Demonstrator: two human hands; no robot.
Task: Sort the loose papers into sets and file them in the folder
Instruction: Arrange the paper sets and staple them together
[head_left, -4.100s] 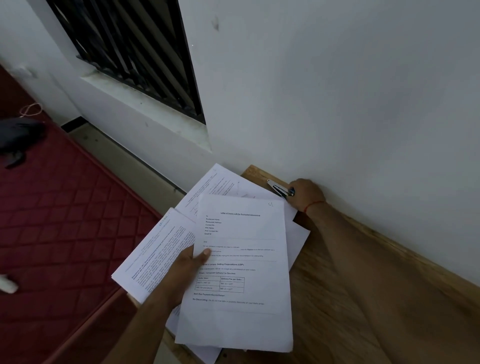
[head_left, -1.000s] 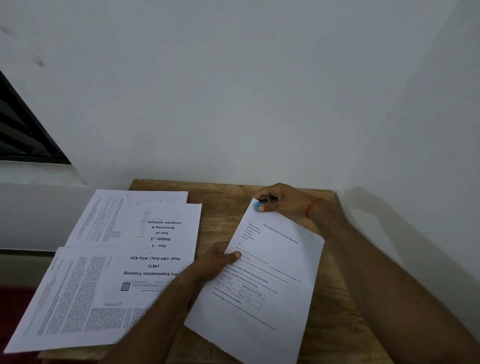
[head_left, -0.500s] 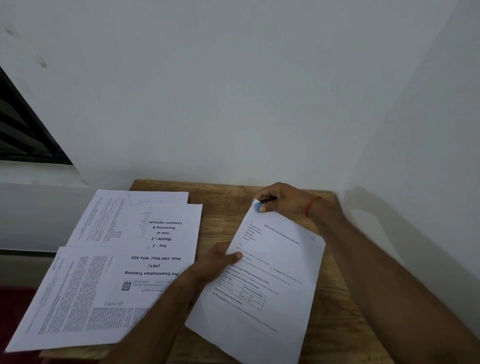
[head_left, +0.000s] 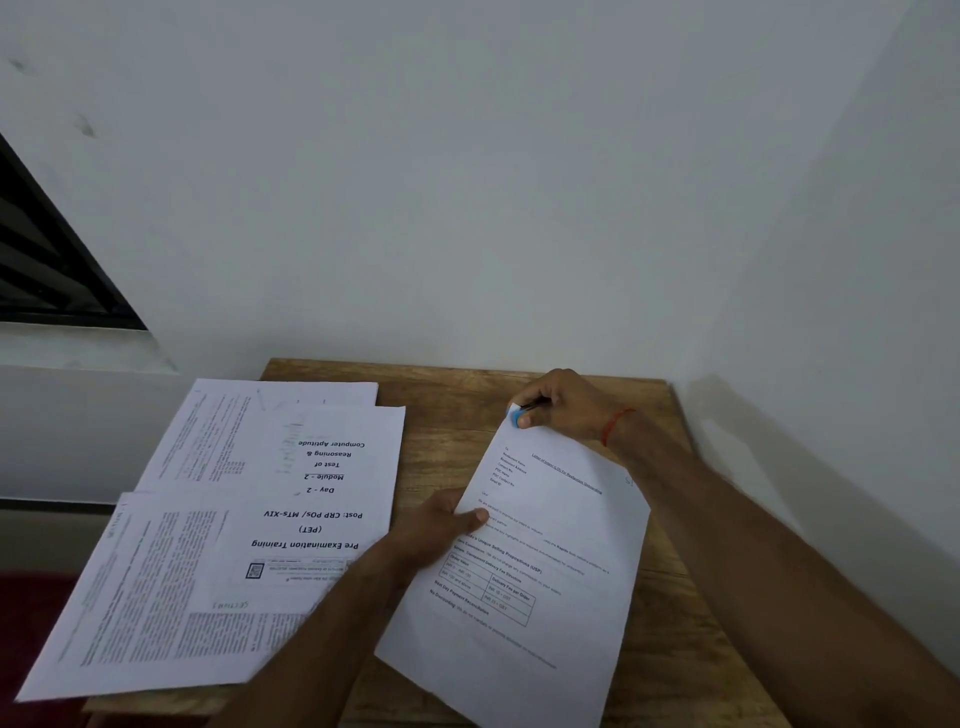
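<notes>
Loose papers (head_left: 249, 545) lie fanned in an overlapping pile on the left half of a wooden counter (head_left: 457, 410). Their outer edges hang past the counter's left edge, and the top page has its bold headings upside down to the viewer.

Head view, the only one. About four seconds ago the left hand (head_left: 434, 532) carried the whole stack over the counter's left corner while the right hand (head_left: 569, 405) reached to the wall for a small tool. Now the pile is set down, and a printed letter sheet (head_left: 561, 551) is drawn apart from it onto the right half of the counter. Over the last second nothing visibly shifts; both hands keep their places.

This suggests that a first set has been split off and is about to be fastened at its corner. Filing seems not yet begun, and no folder is in view. Whether the letter sheet is one page or several cannot be told.

The left hand pinches the letter sheet at the middle of its left edge. The thumb lies on top, and the other fingers are hidden beneath the paper. The right hand's fingers (head_left: 524, 422) are curled round a blue-tipped tool (head_left: 514, 417), held against the sheet's far left corner near the counter's back edge. The tool is too small to identify; it may be a stapler. A red thread (head_left: 615, 426) circles the right wrist.
</notes>
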